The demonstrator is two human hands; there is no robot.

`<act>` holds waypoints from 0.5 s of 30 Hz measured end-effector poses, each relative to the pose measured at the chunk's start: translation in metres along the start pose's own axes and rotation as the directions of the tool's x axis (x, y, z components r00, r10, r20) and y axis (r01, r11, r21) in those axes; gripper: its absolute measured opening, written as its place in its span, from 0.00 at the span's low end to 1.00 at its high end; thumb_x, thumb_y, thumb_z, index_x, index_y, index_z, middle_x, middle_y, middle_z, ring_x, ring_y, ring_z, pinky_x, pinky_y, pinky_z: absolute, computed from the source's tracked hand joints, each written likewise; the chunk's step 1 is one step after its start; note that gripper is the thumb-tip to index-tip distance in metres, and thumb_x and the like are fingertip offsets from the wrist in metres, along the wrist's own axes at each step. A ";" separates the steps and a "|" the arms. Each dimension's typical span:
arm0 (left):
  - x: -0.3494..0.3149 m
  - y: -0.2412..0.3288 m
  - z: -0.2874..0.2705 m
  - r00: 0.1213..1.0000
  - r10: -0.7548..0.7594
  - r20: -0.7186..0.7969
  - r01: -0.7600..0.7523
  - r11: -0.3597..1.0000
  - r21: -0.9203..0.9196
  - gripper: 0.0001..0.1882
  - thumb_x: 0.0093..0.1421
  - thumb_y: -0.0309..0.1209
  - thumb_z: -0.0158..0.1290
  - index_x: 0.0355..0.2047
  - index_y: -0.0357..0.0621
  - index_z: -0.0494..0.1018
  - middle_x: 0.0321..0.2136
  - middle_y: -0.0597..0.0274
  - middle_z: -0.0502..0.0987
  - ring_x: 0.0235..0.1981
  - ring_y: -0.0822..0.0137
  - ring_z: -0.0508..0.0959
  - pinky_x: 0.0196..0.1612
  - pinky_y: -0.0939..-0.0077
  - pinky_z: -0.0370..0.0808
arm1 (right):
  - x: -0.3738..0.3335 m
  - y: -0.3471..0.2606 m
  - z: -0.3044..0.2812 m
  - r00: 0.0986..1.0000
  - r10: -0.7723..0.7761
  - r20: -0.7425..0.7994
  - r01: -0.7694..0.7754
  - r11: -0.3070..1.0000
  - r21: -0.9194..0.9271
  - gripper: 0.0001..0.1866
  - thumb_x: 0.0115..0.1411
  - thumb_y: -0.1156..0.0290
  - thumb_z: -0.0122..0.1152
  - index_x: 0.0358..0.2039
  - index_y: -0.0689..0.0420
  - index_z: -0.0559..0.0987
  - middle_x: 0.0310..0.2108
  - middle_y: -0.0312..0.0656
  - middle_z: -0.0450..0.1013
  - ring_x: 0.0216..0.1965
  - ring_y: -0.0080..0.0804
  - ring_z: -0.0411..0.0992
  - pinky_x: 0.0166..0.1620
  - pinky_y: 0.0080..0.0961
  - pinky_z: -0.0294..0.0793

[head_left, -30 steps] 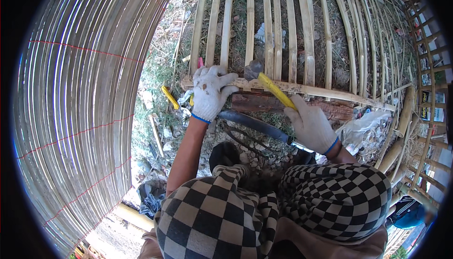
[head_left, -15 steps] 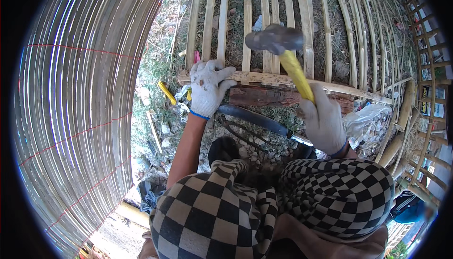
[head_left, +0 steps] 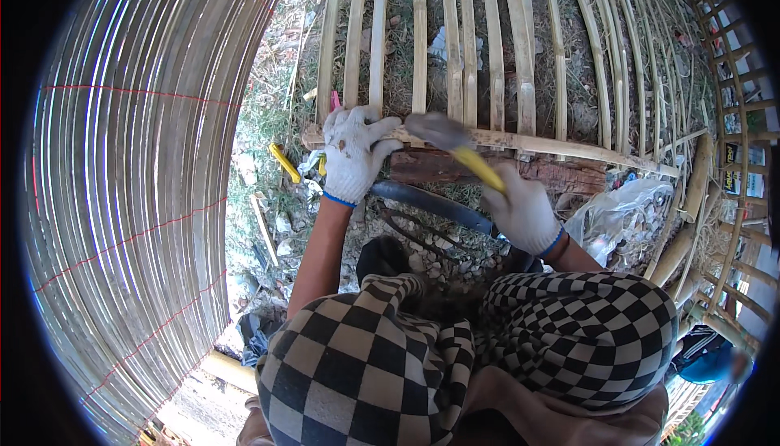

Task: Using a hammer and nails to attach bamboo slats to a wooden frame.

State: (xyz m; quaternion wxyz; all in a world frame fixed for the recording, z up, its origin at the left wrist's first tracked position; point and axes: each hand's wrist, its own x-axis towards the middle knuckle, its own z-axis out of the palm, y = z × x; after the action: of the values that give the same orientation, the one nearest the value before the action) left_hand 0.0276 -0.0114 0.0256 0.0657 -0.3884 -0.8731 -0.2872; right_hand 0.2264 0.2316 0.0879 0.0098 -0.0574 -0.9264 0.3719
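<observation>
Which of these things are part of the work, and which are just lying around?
Seemingly in use:
hammer, in the right hand
crosspiece, under the left hand
slats

Apparently lying about:
yellow piece
plastic sheet
stick

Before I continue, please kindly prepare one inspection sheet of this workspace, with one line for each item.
Surface: uneven ground with grass, stones and litter.
Job's things: yellow-handled hammer, its head blurred over the bamboo crosspiece; bamboo slats extend away from it; reddish-brown wood on its near side.
Clutter: yellow object at left, clear plastic sheet at right, dark curved object between the arms.
Hands: both gloved; left hand at the crosspiece's left end, its grip unclear; right hand closed around the hammer's handle.
Cables: none identifiable.
Surroundings: slatted screen with red lines at left; lattice and bamboo poles at right.
</observation>
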 end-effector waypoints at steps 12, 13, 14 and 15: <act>-0.008 -0.006 -0.003 0.999 -0.017 0.036 0.016 0.999 0.029 0.19 0.53 0.42 0.72 0.44 0.56 0.87 0.43 0.61 0.79 0.50 0.52 0.77 0.64 0.48 0.67 | 0.019 0.001 0.008 0.964 0.189 0.185 -0.150 0.966 -0.209 0.10 0.74 0.65 0.58 0.48 0.58 0.76 0.24 0.52 0.80 0.27 0.58 0.82 0.31 0.47 0.80; -0.010 -0.009 -0.003 0.999 -0.019 0.034 0.018 0.999 0.034 0.19 0.53 0.42 0.72 0.44 0.56 0.87 0.43 0.61 0.79 0.50 0.52 0.77 0.64 0.48 0.67 | 0.025 -0.002 0.008 0.976 0.166 0.145 -0.144 0.978 -0.148 0.09 0.74 0.66 0.58 0.47 0.58 0.76 0.23 0.51 0.80 0.27 0.56 0.82 0.31 0.46 0.81; -0.012 -0.011 -0.002 0.998 -0.030 0.046 0.030 0.999 0.021 0.19 0.54 0.42 0.71 0.46 0.56 0.87 0.44 0.61 0.79 0.51 0.52 0.77 0.65 0.49 0.66 | 0.025 -0.007 0.002 0.976 0.160 0.147 -0.139 0.980 -0.145 0.09 0.74 0.66 0.58 0.47 0.58 0.76 0.23 0.51 0.80 0.27 0.56 0.82 0.31 0.46 0.81; -0.015 -0.005 -0.003 0.997 -0.042 0.063 0.043 0.999 -0.009 0.19 0.55 0.42 0.70 0.47 0.55 0.87 0.45 0.60 0.79 0.53 0.51 0.76 0.65 0.49 0.65 | 0.016 -0.028 -0.019 0.985 0.151 0.082 -0.150 0.989 -0.016 0.09 0.74 0.67 0.59 0.47 0.59 0.77 0.23 0.50 0.80 0.27 0.54 0.83 0.31 0.44 0.81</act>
State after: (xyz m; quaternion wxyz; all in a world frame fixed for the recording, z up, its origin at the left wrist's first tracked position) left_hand 0.0335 -0.0254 0.0210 0.0298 -0.3791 -0.8812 -0.2808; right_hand 0.2085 0.2270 0.1205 -0.0572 -0.1115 -0.9209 0.3690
